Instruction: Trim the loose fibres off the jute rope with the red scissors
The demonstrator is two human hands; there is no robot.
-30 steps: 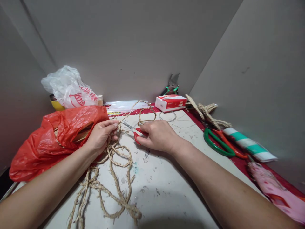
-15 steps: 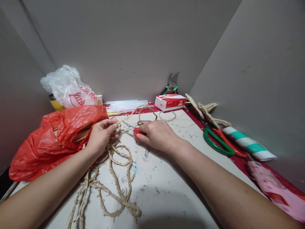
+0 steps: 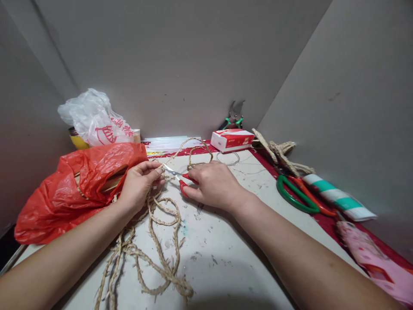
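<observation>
My left hand [image 3: 143, 181] pinches a strand of the braided straw rope [image 3: 172, 211] between thumb and fingers. More of that rough tan rope hangs below it and lies in loose loops down the table's near left, with another loop at the back. My right hand [image 3: 213, 183] grips small red-handled scissors [image 3: 184, 185], fingers and thumb in the handles. Their blades are spread and point left, the tips right by my left fingertips and the rope there. Whether a blade touches the rope I cannot tell.
Left lies a red plastic bag [image 3: 84, 189] under a white plastic bag [image 3: 97, 120]. Clear sticks [image 3: 174, 143], a tissue pack [image 3: 232, 140] and pruning shears [image 3: 235, 115] line the back. Right are green-handled scissors [image 3: 295, 198], a striped roll [image 3: 342, 198] and a pink pouch [image 3: 374, 258].
The scissors' handles and blades have spread wider as my right hand opened them. My left hand keeps its pinch on the rope. The whole view has shifted slightly.
</observation>
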